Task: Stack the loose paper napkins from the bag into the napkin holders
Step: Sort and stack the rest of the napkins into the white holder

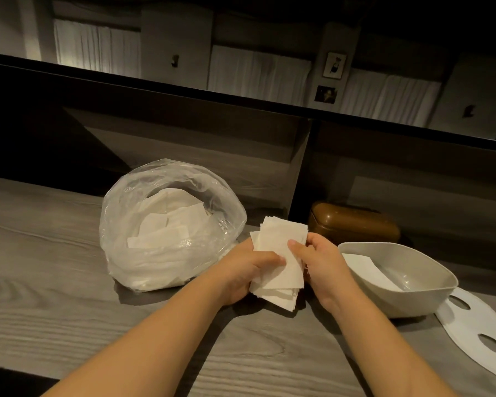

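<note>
the clear plastic bag (170,224) serves as the landmark here: it sits on the grey wood-grain counter (54,282), mouth gaping upward, with loose white napkins (166,224) heaped inside it, some lying flat, others tilted against the film.

just right of the bag, close to its lower right bulge, the left hand (246,270) grips a fanned stack of napkins (278,259) from the left side, thumb laid across the top sheet and fingers curled underneath. the sheets in the stack are uneven, corners splayed at the far end and at the near end. the stack is held above the counter, tilted slightly away from the person.

further right of the bag, the right hand (324,259) holds the same stack from its other edge, thumb pressed on the top sheet and fingers wrapped behind.

beyond the hands and right of the bag, a brown lidded box (355,224) rests against the back panel. still further right of the bag, a pale open holder (430,299) stands on the counter, with one white napkin (364,265) lying inside against its left wall. at the far right, well apart from the bag, a flat white sheet with oval cut-outs (476,328) lies on the counter, partly under the holder's edge.
</note>
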The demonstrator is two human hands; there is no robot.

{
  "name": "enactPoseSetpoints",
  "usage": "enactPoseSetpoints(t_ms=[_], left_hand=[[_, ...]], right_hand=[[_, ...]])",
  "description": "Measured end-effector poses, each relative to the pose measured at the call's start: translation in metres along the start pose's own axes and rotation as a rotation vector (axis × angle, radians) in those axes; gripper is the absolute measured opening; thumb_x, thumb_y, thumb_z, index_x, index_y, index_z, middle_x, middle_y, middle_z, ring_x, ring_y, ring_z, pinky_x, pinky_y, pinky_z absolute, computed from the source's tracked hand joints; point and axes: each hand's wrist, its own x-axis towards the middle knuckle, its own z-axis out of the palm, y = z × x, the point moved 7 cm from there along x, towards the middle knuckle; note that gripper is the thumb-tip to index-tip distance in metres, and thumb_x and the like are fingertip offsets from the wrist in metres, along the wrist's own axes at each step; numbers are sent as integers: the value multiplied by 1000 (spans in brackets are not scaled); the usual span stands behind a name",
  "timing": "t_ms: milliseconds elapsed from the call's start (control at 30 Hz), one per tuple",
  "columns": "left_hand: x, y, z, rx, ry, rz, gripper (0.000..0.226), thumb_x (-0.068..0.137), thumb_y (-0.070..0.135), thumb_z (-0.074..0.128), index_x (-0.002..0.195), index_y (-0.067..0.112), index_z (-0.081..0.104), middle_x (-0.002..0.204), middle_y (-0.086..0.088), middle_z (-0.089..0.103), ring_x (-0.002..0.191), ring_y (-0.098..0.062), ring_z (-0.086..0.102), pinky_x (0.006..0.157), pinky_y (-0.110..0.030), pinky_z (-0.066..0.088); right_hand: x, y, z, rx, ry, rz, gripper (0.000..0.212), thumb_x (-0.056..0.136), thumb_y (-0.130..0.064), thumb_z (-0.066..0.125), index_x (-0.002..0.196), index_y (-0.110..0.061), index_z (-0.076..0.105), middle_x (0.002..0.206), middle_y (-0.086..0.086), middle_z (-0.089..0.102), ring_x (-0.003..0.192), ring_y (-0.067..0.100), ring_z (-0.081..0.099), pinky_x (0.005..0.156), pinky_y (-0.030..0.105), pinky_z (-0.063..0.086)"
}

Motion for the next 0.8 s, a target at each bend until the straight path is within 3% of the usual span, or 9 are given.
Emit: enactPoseSetpoints(t_ms=[100,233,333,467,567,667,800], left_hand=[[-1,3,-6,-6,13,-7,39,86,11,72,118,22,52,114,-5,64,104,-25,64,82,-37,59],[-3,15,-25,-12,178,174,36,84,14,74,115,19,58,114,-2,65,102,-21,64,76,-32,58],[-4,22,-33,69,230,328,33,85,18,75,114,27,60,118,4,63,107,-16,60,80,-31,58],[-2,18,-31,326,140,345,43,89,16,70,122,36,52,124,10,54,107,-10,56,69,-18,55],[-4,17,-23,452,40,345,68,86,10,73,136,41,40,127,15,46,108,-7,55,77,-15,55],[-6,18,-12,480,-99,369,93,79,7,79,144,48,26,135,11,43,118,-13,54,91,-23,54],[-8,16,-17,626,-79,344,103,77,9,80,145,50,15,132,11,44,113,-10,54,88,-21,54]], right_hand=[[-1,-4,-4,96,55,-86,33,94,-20,64,124,-25,51,115,-6,63,96,14,65,72,33,60],[1,-6,-9,284,2,-103,54,88,-4,68,130,-26,43,118,-4,56,106,20,60,84,42,59],[0,-1,-3,111,-96,-87,66,82,-6,75,131,-30,40,123,-4,52,112,22,56,93,45,56],[3,6,0,-236,-111,-156,69,78,-17,82,130,-32,39,127,-6,50,115,15,51,91,35,53],[6,9,-2,-259,-106,-151,69,76,-17,83,126,-34,39,123,-7,49,107,14,53,87,34,57],[5,7,1,-183,-198,-215,82,71,-11,86,132,-36,37,124,-9,49,107,15,55,80,28,59],[6,12,-3,-173,-221,-211,88,72,-10,85,139,-35,35,127,-8,48,114,19,55,88,37,58]])
